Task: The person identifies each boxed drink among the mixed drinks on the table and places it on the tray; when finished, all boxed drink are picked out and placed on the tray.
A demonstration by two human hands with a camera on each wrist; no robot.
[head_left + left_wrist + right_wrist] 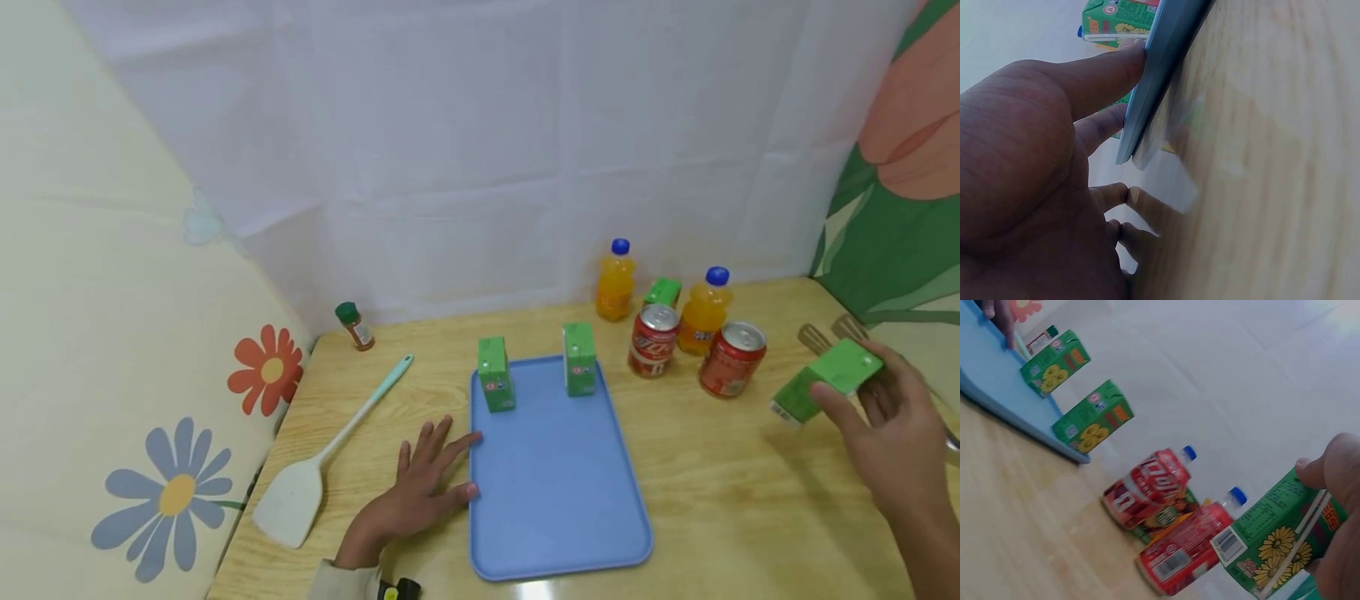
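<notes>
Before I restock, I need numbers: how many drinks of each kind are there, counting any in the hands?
Green cartons: 4 (2 on the blue tray, 1 in the right hand, 1 partly hidden at the back)
Orange bottles: 2
Red cans: 2
Total: 8

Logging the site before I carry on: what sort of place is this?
Probably a staged tabletop set rather than a working kitchen: a creased white sheet hangs behind the wooden table, and flower-print covering shows at both sides.
</notes>
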